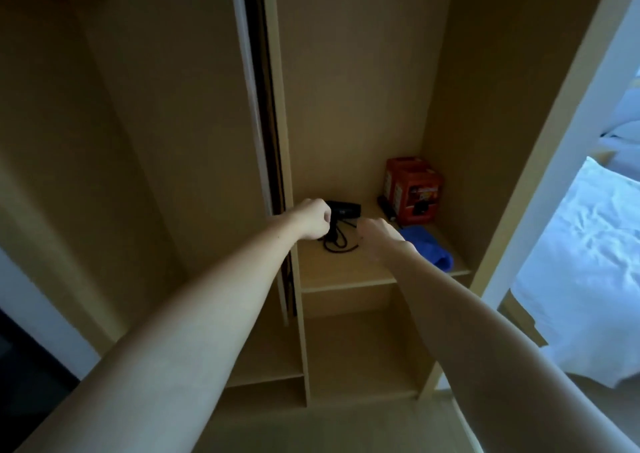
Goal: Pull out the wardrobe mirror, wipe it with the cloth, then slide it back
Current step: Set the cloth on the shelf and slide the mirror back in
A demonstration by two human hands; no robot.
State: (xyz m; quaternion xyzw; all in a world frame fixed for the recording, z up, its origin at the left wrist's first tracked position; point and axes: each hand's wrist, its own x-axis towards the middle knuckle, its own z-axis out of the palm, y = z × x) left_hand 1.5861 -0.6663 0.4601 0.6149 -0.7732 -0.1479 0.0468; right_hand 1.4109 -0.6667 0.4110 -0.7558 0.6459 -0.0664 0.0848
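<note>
The pull-out mirror (250,82) is seen edge-on as a thin white strip with a dark gap beside it, tucked into its slot left of the wardrobe's middle divider (278,106). My left hand (313,222) is curled into a fist just right of that divider at shelf height, holding nothing that I can see. My right hand (381,238) hovers over the shelf (346,272) with its fingers curled under. The blue cloth (427,250) lies crumpled on the shelf just right of my right wrist, which partly hides it.
A black hair dryer (344,210) with a coiled cord lies on the shelf behind my hands. A red box (414,189) stands in the shelf's back right corner. A bed with white linen (581,265) is on the right, beyond the open wardrobe door.
</note>
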